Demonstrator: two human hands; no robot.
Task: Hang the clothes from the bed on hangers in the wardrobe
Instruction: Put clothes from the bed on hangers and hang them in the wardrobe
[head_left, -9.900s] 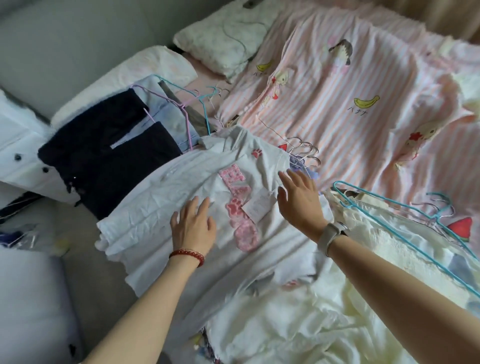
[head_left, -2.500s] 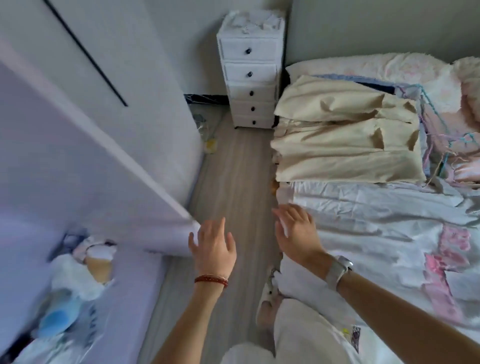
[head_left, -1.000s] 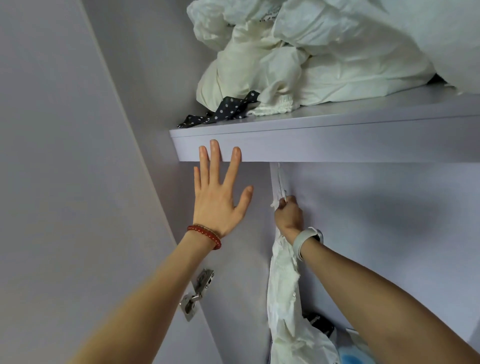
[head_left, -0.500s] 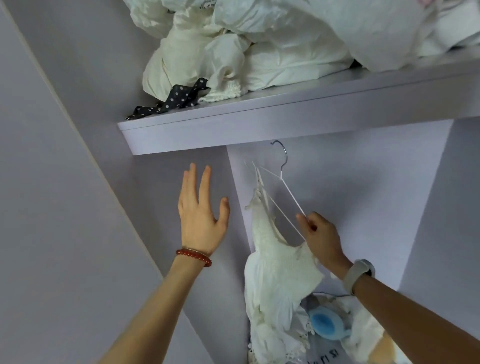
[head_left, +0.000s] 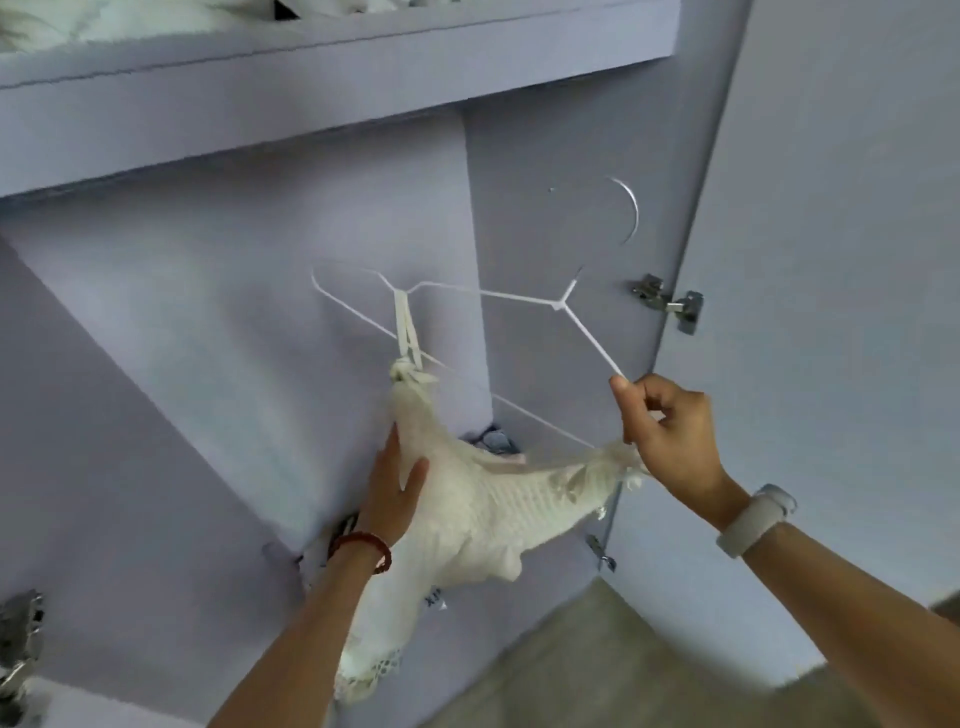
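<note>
Both forearms reach up and forward from the bottom of the view. The left hand (head_left: 390, 491) has its fingers straight and together, thumb spread to the side, the palm pressed flat against the white garment (head_left: 478, 514); a red bead bracelet (head_left: 363, 545) circles the left wrist. The right hand (head_left: 670, 441) is raised higher and further right, its wrist bent and wearing a pale watch (head_left: 756, 519). Its thumb and forefinger pinch the thin arm of the white hanger (head_left: 558, 304), while the other fingers curl in toward the palm, close to the garment's bunched end. The two hands are well apart, with the cloth stretched between them
</note>
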